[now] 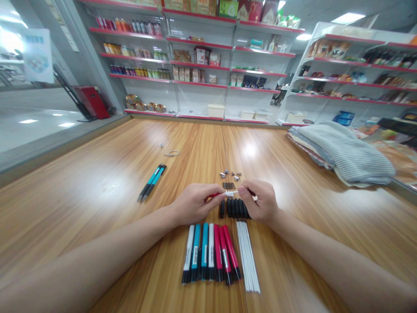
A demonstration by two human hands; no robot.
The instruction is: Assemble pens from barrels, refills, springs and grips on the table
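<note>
My left hand [192,201] is closed around a red pen barrel [213,195], its front end pointing right. My right hand [260,201] pinches a thin white piece [232,192] that runs to the barrel's end; whether it sits inside cannot be made out. Just beyond my fingers lie small springs [228,185] and several silver cone tips [224,174]. Black rubber grips [237,208] stand in a row beneath my hands. Nearer me are white, blue and red pen barrels [211,245] with black ends, beside a row of white refills [248,256].
Two blue-and-black pens [152,182] lie at left. Behind them are a thin ring-shaped loop [172,153] and a small shiny bit [161,145]. Folded cloths [345,150] are stacked at right. Stocked shelves [202,65] stand past the wooden table's [114,148] far edge.
</note>
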